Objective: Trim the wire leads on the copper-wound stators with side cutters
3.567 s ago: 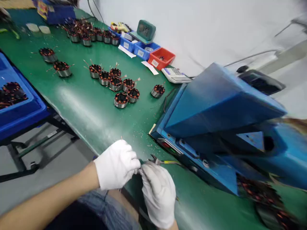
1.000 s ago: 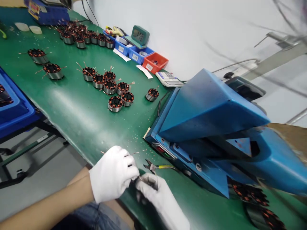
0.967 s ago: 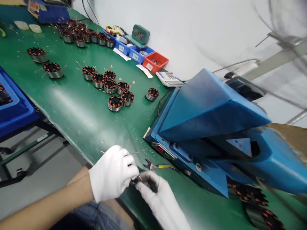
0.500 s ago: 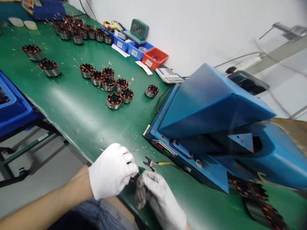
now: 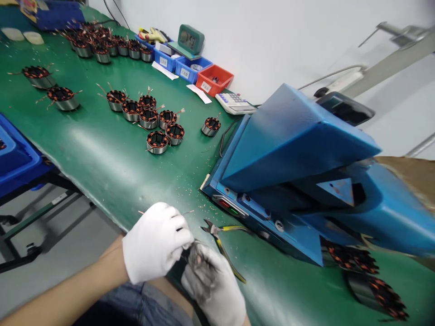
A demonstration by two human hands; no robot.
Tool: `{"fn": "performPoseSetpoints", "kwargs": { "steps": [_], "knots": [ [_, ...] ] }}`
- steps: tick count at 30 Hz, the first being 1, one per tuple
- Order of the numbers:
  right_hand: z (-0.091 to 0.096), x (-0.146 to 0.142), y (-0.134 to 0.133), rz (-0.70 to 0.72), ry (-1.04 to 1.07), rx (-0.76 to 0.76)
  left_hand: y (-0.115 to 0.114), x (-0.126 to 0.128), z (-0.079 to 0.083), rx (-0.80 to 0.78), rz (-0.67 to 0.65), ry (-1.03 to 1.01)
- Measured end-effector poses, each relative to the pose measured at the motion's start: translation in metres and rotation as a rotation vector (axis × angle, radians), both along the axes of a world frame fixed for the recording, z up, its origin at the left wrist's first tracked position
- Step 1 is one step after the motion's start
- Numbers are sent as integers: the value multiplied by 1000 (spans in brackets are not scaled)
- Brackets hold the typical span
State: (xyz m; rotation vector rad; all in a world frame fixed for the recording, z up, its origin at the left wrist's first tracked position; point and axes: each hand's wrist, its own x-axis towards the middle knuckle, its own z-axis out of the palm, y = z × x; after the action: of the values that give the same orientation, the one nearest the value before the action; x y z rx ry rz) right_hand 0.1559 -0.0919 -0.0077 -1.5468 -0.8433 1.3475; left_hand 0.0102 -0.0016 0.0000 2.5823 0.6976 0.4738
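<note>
Both my hands wear white gloves and meet at the front edge of the green table (image 5: 112,163). My left hand (image 5: 155,242) is closed around a small part with thin copper wire ends sticking out beside it; the part itself is hidden. My right hand (image 5: 212,283) is closed too, its dirty fingertips pinching at the same spot against the left hand. A pair of yellow-handled cutters (image 5: 222,237) lies on the table just beyond my hands, untouched.
A big blue machine (image 5: 299,154) fills the right side. Several wound stators (image 5: 156,141) stand mid-table, more at the far left and at the lower right (image 5: 377,290). Blue and red bins (image 5: 215,79), a clock and a calculator line the wall. A blue crate (image 5: 16,158) sits left.
My right hand has drawn back toward me and turned, showing its soiled palm side. My left hand stays closed in the same place. The view has shifted slightly.
</note>
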Motion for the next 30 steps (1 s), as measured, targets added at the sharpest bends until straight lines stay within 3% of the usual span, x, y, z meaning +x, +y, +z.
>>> {"fn": "performPoseSetpoints", "kwargs": {
  "steps": [2,4,7,8,10,13,16,19,21,23,26,30],
  "knots": [
    [5,12,2,109,-6,-73,0,0,1,-30,-4,-15],
    [8,25,5,183,-264,-24,1,0,1,-37,-2,-23],
    [5,36,6,270,-855,416,1,1,3,-24,5,-7],
    [3,36,6,274,-954,558,1,1,4,-28,5,8],
    [-3,30,5,242,-1003,683,1,1,5,-27,4,33],
    [-8,14,5,95,-680,434,2,1,5,10,-1,53],
    [-4,6,6,-91,-104,117,1,0,3,31,14,51],
    [4,16,3,-409,284,81,-3,3,2,-13,71,45],
    [6,23,-1,-473,291,31,-7,4,4,-66,162,4],
    [2,23,-4,-336,217,-89,-11,4,7,-104,215,-78],
    [-8,10,-2,-156,156,-177,-14,-1,9,-94,147,-112],
    [-16,-6,2,-159,51,-141,-15,-8,9,-86,67,81]
  ]
}}
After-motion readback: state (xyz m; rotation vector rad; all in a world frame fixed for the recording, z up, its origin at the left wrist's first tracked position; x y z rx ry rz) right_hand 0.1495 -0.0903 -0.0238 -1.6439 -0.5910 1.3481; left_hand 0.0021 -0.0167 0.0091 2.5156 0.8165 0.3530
